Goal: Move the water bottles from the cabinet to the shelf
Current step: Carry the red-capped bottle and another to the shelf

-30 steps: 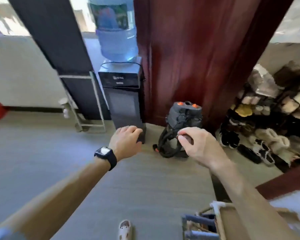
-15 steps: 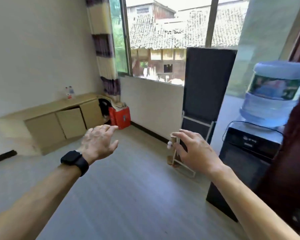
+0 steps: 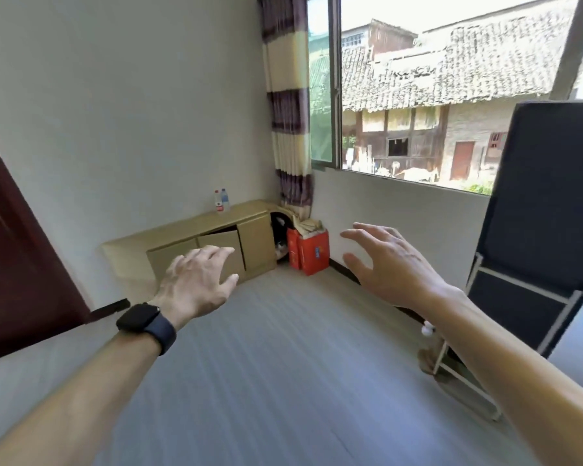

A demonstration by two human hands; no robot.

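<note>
well apart from both spread, empty hands, left (image 3: 199, 284) and right (image 3: 389, 264), two water bottles (image 3: 221, 200) stand atop the cabinet (image 3: 196, 227).

Both arms extended forward, palms down. Left hand (image 3: 199, 284), watch-bearing wrist, fingers (image 3: 216, 255) loosely spread; right hand (image 3: 389, 267) higher, fingers splayed, nothing held.
</note>
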